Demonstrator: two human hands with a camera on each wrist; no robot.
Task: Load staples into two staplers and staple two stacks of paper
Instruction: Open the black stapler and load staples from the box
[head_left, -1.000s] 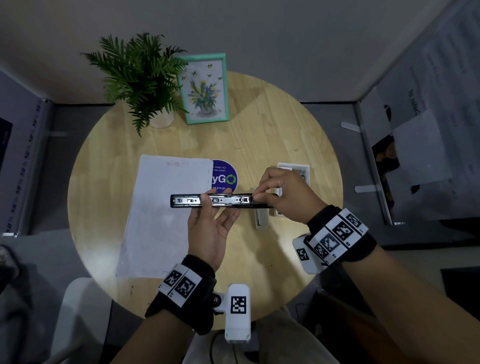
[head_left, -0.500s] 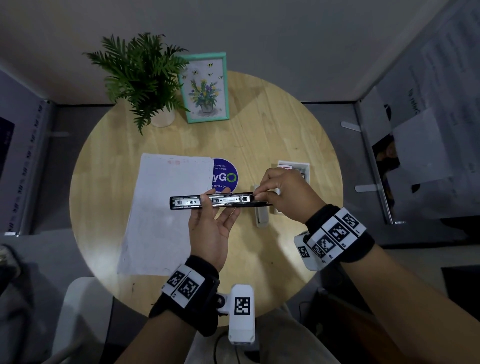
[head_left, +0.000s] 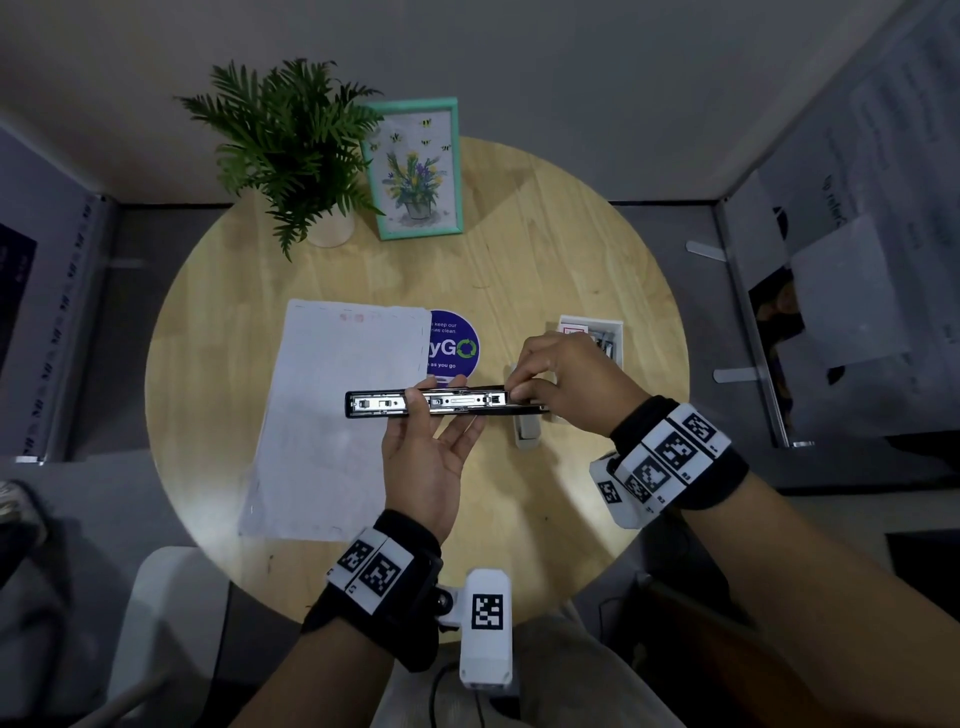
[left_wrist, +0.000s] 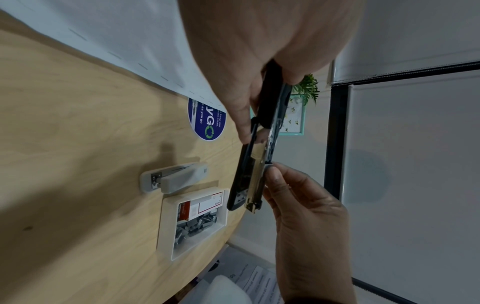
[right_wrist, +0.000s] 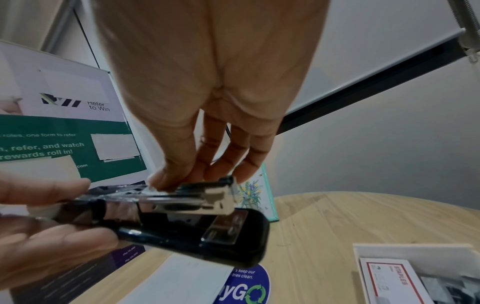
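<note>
We've got our left hand (left_wrist: 259, 51) gripping the black stapler (left_wrist: 259, 144), opened flat. Our right hand (left_wrist: 306, 216) pinches its far end, just past that grip.

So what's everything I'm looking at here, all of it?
black stapler: one, black and metal, opened flat, held above the table
grey stapler: one, pale grey, on the table beside the tray
tray: one, white, holds loose staples and a staples box
paper: one white stack, table's left part
sticker: one, blue, round
plant: one, green, far edge
picture frame: one, teal
table: one, round, wooden
left hand: grips the black stapler
right hand: fingertips on its metal channel
</note>
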